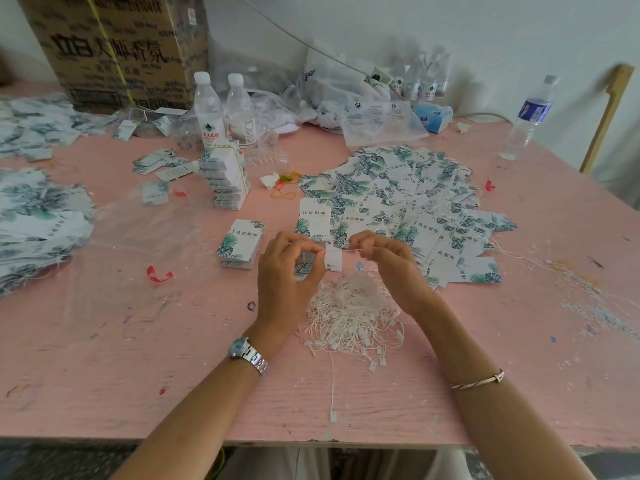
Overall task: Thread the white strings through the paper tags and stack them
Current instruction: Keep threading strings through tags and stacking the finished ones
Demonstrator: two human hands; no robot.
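Writing on the tags: leaf-print cards with a line of four dark Chinese characters; the last two read 服饰, the first two I can't be sure of at this sharpness.
Writing elsewhere: the nearer water bottle has a red label with white Chinese characters. The cardboard box at the back left has big dark characters starting 立白, and the rest is blurred.
My left hand: thumb and forefinger pinch the tag by its top left corner, and the other fingers curl under.
My right hand: fingertips pinch the white string, pulled taut toward the tag's top edge.
Where the tag is: in the air between my hands, just above the table and just beyond the string pile.
How the tag lies: plain white face toward me, long axis running away from me, top end at my fingertips. The string crosses it sideways.
Loose strings: a tangled white heap under my wrists, with one strand trailing toward the table edge.
Short stack: squared-up tags just left of my left hand, print side up.
Threaded tags: a wide fan behind my right hand, strings trailing to the right.
Banded bundles: a leaning tower of tag packs in front of the bottles.
Other clutter: a clear plastic sheet on the left, a red scrap on it, and rubber bands near the tower.
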